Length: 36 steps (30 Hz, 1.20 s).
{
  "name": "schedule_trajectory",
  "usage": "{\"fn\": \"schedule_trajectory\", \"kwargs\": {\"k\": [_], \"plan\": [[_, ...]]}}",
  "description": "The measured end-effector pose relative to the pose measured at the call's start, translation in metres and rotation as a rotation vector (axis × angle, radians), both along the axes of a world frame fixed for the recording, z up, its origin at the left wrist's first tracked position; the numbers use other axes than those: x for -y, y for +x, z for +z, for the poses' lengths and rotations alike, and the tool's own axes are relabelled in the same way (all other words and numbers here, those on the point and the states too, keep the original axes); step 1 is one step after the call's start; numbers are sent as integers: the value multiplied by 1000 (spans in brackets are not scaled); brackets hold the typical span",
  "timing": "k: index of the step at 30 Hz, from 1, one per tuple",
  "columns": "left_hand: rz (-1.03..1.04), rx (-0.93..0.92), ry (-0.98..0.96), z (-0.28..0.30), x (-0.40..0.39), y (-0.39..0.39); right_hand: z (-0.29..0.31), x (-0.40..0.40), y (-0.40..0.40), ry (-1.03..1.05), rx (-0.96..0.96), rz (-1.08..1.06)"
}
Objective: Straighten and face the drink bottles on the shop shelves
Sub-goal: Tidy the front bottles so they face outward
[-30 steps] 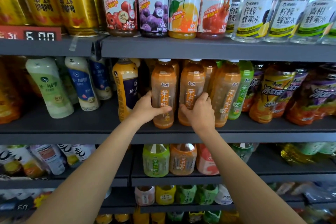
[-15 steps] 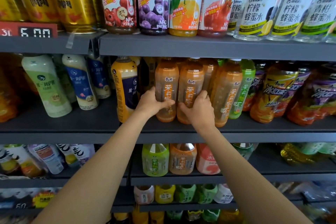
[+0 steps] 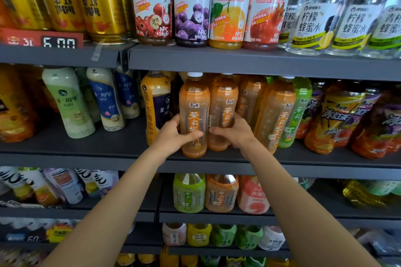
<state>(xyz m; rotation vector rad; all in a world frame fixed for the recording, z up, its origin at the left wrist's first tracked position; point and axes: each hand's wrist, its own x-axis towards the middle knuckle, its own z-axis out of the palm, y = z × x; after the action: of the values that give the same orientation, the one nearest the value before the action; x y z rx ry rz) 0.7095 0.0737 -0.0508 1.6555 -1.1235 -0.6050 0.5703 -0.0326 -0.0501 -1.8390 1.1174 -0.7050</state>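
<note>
Juice bottles (image 3: pixel 213 4) on top shelf: caps cut off by upper edge. Bottom-left bottles (image 3: pixel 32 186) blurred, labels unreadable (price tag (image 3: pixel 41 38) partly cropped too).

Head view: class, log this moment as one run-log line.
left hand: grips front orange tea bottle | right hand: grips neighbouring orange tea bottle | middle shelf

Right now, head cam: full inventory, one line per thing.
Gold cans: several, gold with dark band, top shelf left.
Juice bottles: four, fruit labels, top shelf centre.
Clear honey-water bottles: at least three, top shelf right.
Price tag: one, red, top shelf edge left.
Milk-tea bottles: several, white, yellow, middle shelf left.
Orange tea bottles: at least four, middle shelf centre.
Green tea bottle: one, right of those.
Iced-tea bottles: several, middle shelf right.
Left hand: grips front orange bottle.
Right hand: grips the next one.
</note>
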Motion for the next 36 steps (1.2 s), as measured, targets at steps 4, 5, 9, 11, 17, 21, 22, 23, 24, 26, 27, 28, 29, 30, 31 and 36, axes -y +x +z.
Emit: {"fn": "schedule_trajectory", "kwargs": {"k": [4, 5, 9, 11, 17, 21, 22, 23, 24, 26, 27, 28, 29, 30, 31, 36], "plan": [[0, -12, -19, -1, -8, 4, -7, -7, 12, -132, -75, -54], [10, -15, -25, -3, -9, 4, -8, -8, 13, -152, -96, -49], [44, -16, -30, -6, -12, 3, -7, 0, 13, -211, -117, 26], [48, -17, -22, -5, -12, 4, -7, 2, 14, -131, -60, 70], [44, -36, -17, -4, -13, 3, -8, -3, 12, -127, 29, 60], [37, -44, -21, -4, -14, 2, -7, -4, 9, -117, 28, 73], [34, -50, -24, -4, -14, 3, -7, -4, 8, -102, 27, 85], [28, -59, -27, -5, -15, 3, -7, -4, 7, -81, 28, 96], [22, -69, -32, -5, -15, 3, -7, -4, 7, -60, 33, 104], [16, -84, -41, -7, -16, 3, -6, -5, 7, -43, 25, 102], [21, -85, -43, -7, -15, 3, -6, -5, 10, -62, 11, 89], [28, -81, -41, -7, -15, 4, -6, -7, 11, -89, 0, 66], [35, -72, -34, -7, -14, 4, -7, -9, 13, -119, -11, 31], [43, -58, -29, -7, -13, 4, -7, -13, 13, -149, -25, -13], [53, -46, -25, -8, -11, 4, -7, -17, 13, -175, -41, -62], [74, -41, -51, -8, -2, -6, -11, -36, -1, -260, -141, -286]]}}
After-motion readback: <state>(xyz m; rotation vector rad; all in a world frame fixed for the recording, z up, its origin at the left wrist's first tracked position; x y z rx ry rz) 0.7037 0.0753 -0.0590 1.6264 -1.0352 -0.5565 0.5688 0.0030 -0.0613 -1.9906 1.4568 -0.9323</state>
